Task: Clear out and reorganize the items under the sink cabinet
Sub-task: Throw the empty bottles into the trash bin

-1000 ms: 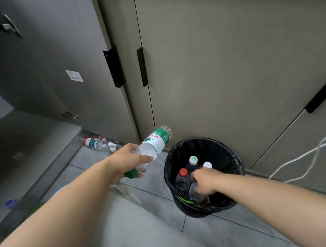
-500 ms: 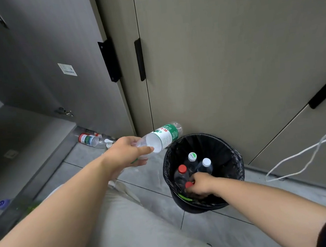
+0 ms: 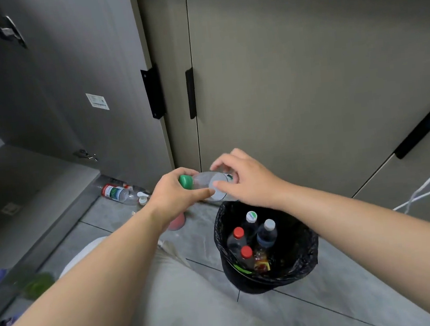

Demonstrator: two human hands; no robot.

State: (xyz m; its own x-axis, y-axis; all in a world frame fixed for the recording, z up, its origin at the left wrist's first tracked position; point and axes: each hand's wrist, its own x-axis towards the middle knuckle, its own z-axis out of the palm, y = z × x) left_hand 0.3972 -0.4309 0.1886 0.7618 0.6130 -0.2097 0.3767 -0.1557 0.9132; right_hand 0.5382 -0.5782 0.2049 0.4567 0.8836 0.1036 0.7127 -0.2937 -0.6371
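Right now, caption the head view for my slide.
The left hand and right hand hold a green-capped bottle near the bin of capped bottles.

I see my forearms [image 3: 101,283] bare down to the left hand [image 3: 175,197] and right hand [image 3: 248,180]. Pale grey trousers [image 3: 176,301] cover my knee, just left of the black bin [image 3: 312,248].

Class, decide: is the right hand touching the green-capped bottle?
Touching. Head view: the right hand has its thumb pressed on the green-capped bottle.
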